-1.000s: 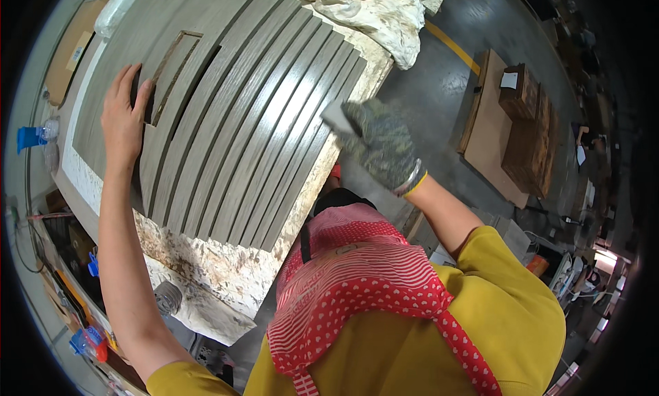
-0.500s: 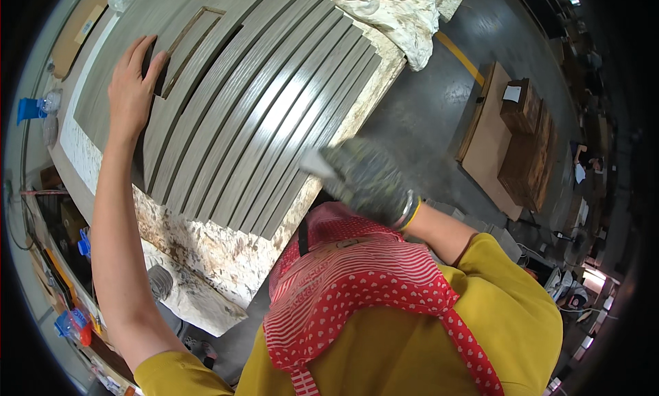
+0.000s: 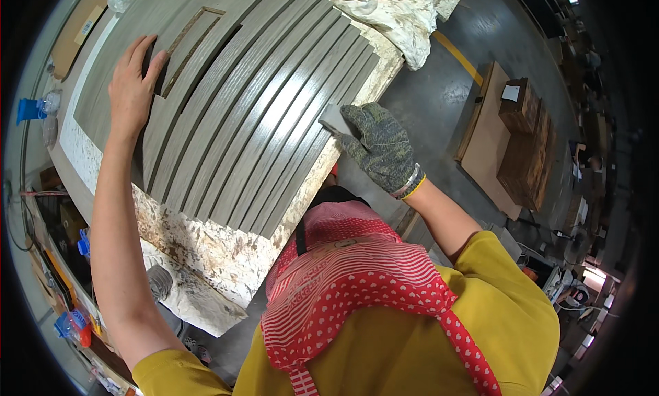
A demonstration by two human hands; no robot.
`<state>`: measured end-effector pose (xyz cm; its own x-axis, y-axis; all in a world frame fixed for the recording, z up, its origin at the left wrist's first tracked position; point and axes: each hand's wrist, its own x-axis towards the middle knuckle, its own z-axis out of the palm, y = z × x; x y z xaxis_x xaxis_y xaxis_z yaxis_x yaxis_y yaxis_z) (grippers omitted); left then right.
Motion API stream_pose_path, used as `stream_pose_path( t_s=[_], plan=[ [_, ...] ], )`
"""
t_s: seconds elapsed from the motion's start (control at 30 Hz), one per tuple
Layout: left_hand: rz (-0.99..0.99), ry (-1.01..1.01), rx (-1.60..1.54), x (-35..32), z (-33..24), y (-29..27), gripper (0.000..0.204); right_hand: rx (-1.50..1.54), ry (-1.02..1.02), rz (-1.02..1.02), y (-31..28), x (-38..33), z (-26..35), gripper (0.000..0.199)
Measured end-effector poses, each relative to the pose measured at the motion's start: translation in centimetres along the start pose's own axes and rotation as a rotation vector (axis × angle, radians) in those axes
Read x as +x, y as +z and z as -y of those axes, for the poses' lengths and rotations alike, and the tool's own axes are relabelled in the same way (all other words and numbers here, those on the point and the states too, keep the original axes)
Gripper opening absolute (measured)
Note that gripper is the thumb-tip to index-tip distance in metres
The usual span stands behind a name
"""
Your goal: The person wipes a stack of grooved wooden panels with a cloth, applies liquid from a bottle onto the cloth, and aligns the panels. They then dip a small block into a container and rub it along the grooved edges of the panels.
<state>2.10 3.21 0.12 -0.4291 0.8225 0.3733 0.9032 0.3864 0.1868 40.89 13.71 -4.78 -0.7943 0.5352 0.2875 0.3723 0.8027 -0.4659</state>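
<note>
My bare left hand rests on a grey wood-grain panel, fingers stretched out and thumb spread, beside a narrow rectangular recess. Right of it, several long grey wood-grain strips lie side by side with thin gaps, their surface shining. My right hand wears a dark mottled knit glove with a yellow cuff edge. Its fingers are closed on a thin, light grey flat pad, held at the outermost strips near the table's right edge. The pad's exact kind cannot be made out.
The strips lie on a paint-stained work table. Crumpled whitish sheeting hangs at its far end. Brown wooden boxes stand on a board on the floor to the right. Blue-capped bottles are at the left.
My right hand, blurred before, has moved slightly right and away from my body with the pad, and is now sharp. My left hand stays in place on the panel.
</note>
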Motion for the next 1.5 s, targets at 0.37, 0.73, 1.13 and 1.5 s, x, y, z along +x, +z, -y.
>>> stream_pose_path(
  t_s=[0.37, 0.73, 1.13, 1.5],
  plan=[
    [0.005, 0.004, 0.018, 0.0, 0.1, 0.2, 0.049, 0.035, 0.064, 0.047, -0.3, 0.0, 0.7, 0.042],
    [0.001, -0.006, 0.007, 0.0, 0.1, 0.1, 0.049, -0.019, 0.034, -0.037, -0.1, -0.3, -0.2, 0.041],
    [0.006, 0.007, 0.016, -0.1, 0.3, 0.2, 0.049, -0.063, 0.082, 0.159, -1.7, -1.1, -0.6, 0.045],
    [0.006, -0.022, -0.001, 0.0, 0.0, 0.1, 0.049, -0.037, 0.039, 0.103, -0.8, -1.2, 0.9, 0.038]
  ],
)
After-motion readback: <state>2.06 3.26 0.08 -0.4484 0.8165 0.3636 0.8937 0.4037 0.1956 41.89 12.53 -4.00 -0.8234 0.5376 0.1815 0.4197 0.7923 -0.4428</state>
